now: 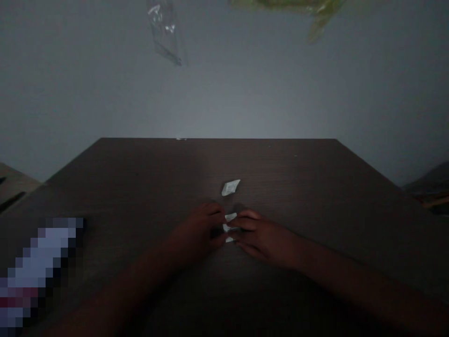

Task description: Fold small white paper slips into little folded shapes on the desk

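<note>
In the dim head view, a small white piece of paper (230, 217) lies low over the table between my two hands, mostly covered by fingers. My left hand (198, 229) is closed at its left edge, thumb in front and curled fingers behind. From the other side my right hand (271, 239) grips it, and white bits show between those fingers. Just beyond the hands, a second creased white scrap of paper (230, 187) rests on the tabletop, touched by neither hand. Poor light hides the exact finger contacts.
The dark wooden table (157, 173) reaches back to a grey wall (224, 98). At the left lies a blurred-out rectangular object (45, 262) with a bright face. A clear plastic piece (164, 32) and a yellowish one (287, 4) hang on the wall.
</note>
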Available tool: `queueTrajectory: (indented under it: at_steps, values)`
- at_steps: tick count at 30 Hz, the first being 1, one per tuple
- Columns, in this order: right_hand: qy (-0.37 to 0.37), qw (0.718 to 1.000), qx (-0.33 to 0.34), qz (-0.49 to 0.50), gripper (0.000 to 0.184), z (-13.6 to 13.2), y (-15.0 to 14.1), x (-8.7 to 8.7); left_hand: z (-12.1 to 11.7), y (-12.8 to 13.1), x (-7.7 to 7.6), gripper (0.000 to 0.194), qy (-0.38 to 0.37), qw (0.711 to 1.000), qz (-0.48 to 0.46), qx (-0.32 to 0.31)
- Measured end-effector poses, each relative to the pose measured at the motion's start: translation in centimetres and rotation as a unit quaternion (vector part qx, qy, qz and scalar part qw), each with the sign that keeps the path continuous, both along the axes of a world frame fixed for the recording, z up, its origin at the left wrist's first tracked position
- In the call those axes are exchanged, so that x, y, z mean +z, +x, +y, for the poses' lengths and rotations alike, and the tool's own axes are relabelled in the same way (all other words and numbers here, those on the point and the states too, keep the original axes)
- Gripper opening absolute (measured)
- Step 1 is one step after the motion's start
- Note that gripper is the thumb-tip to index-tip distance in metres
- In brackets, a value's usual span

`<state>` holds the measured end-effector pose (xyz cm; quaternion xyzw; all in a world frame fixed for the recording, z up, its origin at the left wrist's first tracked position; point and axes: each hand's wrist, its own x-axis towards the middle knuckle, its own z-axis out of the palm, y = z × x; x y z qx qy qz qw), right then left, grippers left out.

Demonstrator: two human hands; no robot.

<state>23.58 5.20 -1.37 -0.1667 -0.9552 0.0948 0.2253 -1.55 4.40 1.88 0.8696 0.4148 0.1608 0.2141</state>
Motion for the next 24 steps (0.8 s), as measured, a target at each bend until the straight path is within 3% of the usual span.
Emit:
queueTrajectory:
  at_steps: [10,16,24]
  values:
    - [-0.019,1.0,-0.001,0.0,0.025,-0.1,-0.3,0.1,-0.3,0.0,-0.5,0.029,0.012,0.999,0.026,0.027]
    - [-0.036,0.999,-0.005,-0.004,0.027,-0.3,-0.4,0.2,-0.8,0.1,-1.0,0.035,0.008,1.0,0.016,0.009]
    - [-0.104,0.993,-0.032,0.046,0.022,1.0,0.0,-0.4,-0.5,0.4,-0.1,0.019,-0.006,0.998,0.06,-0.005]
